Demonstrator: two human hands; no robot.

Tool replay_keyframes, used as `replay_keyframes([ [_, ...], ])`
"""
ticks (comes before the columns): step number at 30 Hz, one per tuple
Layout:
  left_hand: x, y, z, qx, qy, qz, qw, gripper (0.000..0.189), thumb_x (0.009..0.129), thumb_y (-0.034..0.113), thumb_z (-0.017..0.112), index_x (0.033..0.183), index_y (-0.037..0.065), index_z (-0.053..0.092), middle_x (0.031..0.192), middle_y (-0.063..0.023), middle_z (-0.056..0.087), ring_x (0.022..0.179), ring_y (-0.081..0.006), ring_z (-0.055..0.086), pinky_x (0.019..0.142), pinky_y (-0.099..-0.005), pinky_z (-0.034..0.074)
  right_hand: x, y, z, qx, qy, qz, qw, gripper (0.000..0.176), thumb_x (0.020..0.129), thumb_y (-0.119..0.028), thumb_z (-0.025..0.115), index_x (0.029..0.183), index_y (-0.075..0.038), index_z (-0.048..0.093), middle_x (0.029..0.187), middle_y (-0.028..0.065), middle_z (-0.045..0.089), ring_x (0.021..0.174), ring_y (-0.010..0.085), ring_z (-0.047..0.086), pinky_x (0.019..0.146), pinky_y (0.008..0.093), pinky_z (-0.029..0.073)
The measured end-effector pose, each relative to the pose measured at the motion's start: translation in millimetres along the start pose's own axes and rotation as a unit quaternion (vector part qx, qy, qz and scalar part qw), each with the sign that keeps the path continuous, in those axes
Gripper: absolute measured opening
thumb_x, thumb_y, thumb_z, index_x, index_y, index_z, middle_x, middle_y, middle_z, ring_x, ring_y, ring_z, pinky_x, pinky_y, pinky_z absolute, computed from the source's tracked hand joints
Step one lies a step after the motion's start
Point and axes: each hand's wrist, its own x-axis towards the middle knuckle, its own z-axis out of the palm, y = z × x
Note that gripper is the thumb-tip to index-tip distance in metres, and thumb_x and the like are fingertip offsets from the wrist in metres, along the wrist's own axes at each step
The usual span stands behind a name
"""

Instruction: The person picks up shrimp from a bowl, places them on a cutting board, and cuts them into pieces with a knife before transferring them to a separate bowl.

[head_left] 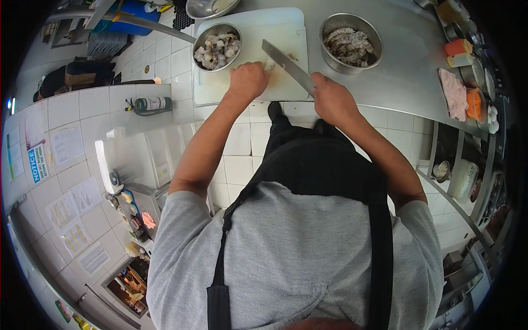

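My right hand [333,100] is wrapped round the handle of a large knife [288,66], whose blade points up and left over the white cutting board [286,25]. Curled fingers of my left hand [248,80] rest on the board, left of the blade; whatever they may hold is hidden. Small scraps lie near the blade. A metal bowl of pale, cut seafood-like pieces [219,50] stands on the board's left part, just above my left hand. Right of the board, a second metal bowl [351,45] holds greyish, striped seafood that looks like shrimp.
Another metal bowl [212,7] sits at the board's top left. Pink cloth [453,94], orange containers [459,48] and more bowls line the steel counter's [407,66] right end. A fire extinguisher [149,105] is at left. Another person [82,76] bends at far left.
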Motion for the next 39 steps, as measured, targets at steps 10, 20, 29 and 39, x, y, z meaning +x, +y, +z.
replay_keyframes([
  [10, -10.5, 8.7, 24.9, -0.138, 0.118, 0.041, 0.983, 0.026, 0.087, 0.020, 0.070, 0.108, 0.006, 0.079, 0.100, -0.0184, 0.077, 0.093, -0.0373, 0.076, 0.084, -0.0522, 0.060, 6.4, -14.4, 2.3, -0.136, -0.022, -0.040, 0.990, 0.024, 0.092, -0.003, 0.059, 0.116, 0.000, 0.059, 0.096, 0.0221, 0.070, 0.082, 0.0400, 0.075, 0.071, 0.0491, 0.061],
  [20, -22.1, 15.1, 28.9, -0.199, 0.141, -0.017, 0.970, 0.031, 0.088, 0.022, 0.072, 0.112, 0.006, 0.081, 0.101, -0.0201, 0.077, 0.090, -0.0389, 0.076, 0.085, -0.0490, 0.061, -0.9, -21.4, 2.7, -0.144, -0.023, -0.035, 0.989, 0.021, 0.092, -0.003, 0.059, 0.113, -0.001, 0.058, 0.096, 0.0219, 0.069, 0.079, 0.0393, 0.075, 0.070, 0.0473, 0.062],
  [29, -20.1, 13.2, 37.1, -0.204, 0.142, -0.031, 0.968, 0.034, 0.088, 0.026, 0.073, 0.114, 0.007, 0.082, 0.103, -0.0218, 0.076, 0.094, -0.0396, 0.074, 0.088, -0.0491, 0.060, -2.3, -26.3, -2.3, -0.166, -0.025, -0.048, 0.985, 0.020, 0.093, -0.005, 0.059, 0.112, -0.001, 0.058, 0.095, 0.0216, 0.069, 0.080, 0.0396, 0.075, 0.069, 0.0479, 0.062],
  [39, -24.0, 15.7, 38.0, -0.226, 0.155, -0.044, 0.961, 0.031, 0.086, 0.025, 0.074, 0.109, 0.006, 0.081, 0.099, -0.0209, 0.076, 0.092, -0.0391, 0.074, 0.086, -0.0490, 0.060, 12.5, -34.9, -14.0, -0.159, -0.020, -0.056, 0.986, 0.020, 0.093, -0.005, 0.059, 0.112, -0.001, 0.060, 0.096, 0.0229, 0.070, 0.081, 0.0411, 0.075, 0.072, 0.0499, 0.061],
])
